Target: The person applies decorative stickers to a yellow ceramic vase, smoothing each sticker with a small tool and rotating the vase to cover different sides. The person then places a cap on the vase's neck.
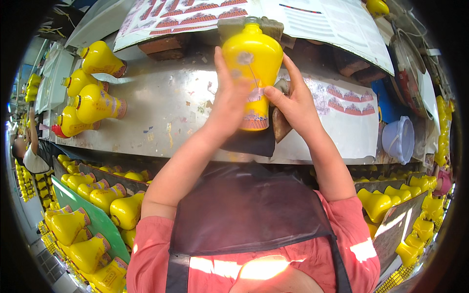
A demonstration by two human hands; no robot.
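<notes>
A glossy yellow bottle (251,53), broad at the shoulder and narrow toward its base, stands upright in the picture between my two hands. Its front bears grey-purple floral patches, and a patterned band rings its lower end. My left hand (229,97) lies along the bottle's left side, its fingers partly smeared by motion over the front. On the other side my right hand (299,100) grips the bottle, thumb pressed on the front near a pale patch and fingers along the right edge. Below the base lies a dark cloth (251,145).
Several yellow bottles (100,105) lie at the metal table's left end. Printed decal sheets (195,14) rest on bricks (163,46) at the back; another sheet (349,129) lies right, beside a pale blue bucket (398,139). Bottles crowd around a green board (93,215). Another person (34,161) is far left.
</notes>
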